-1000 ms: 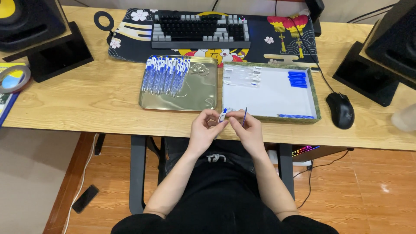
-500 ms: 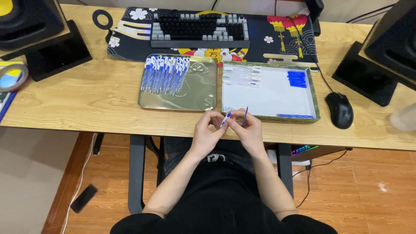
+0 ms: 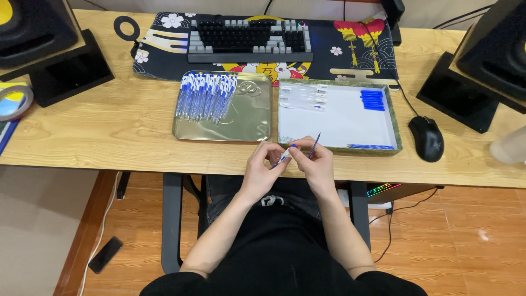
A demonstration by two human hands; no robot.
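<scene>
While both hands meet above near table (image 3: 109, 126) edge, left hand (image 3: 262, 170) pinches pen barrel (image 3: 282, 158), right hand (image 3: 315, 164) clamps thin blue refill (image 3: 314, 148). Both light, refill bendy; best held near tips.

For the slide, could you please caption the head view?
Left hand and right hand hold a blue-capped pen before a gold tray of pens.

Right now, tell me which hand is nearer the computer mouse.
Right. The right hand is at the desk's front edge, left of the black mouse and across the white tray's corner from it. The left hand sits beyond it, farther from the mouse.
</scene>
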